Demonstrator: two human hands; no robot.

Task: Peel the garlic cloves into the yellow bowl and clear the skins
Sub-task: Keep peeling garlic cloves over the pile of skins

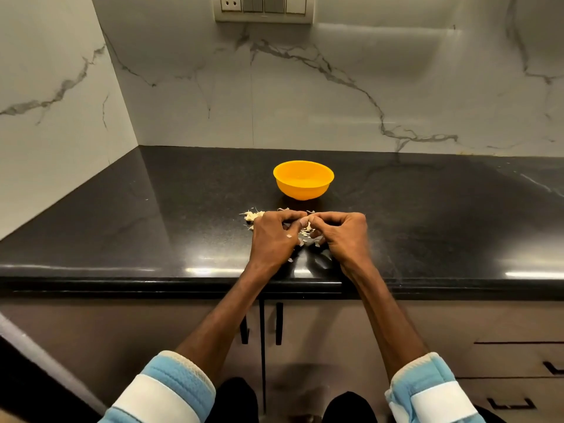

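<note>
The yellow bowl (303,179) stands on the black counter, just beyond my hands. My left hand (274,236) and my right hand (341,236) are close together over the counter, fingers curled, fingertips meeting on a small garlic clove (307,221) that both pinch. Loose pale skins (306,232) lie under and between the hands. A small heap of garlic pieces (253,215) sits on the counter just left of my left hand. What lies inside the bowl is hidden by its rim.
The black granite counter (152,224) runs wall to wall, with its front edge just behind my wrists. Marble walls close the back and left side. A switch panel (264,7) sits high on the back wall. Cabinet doors with black handles (278,323) are below.
</note>
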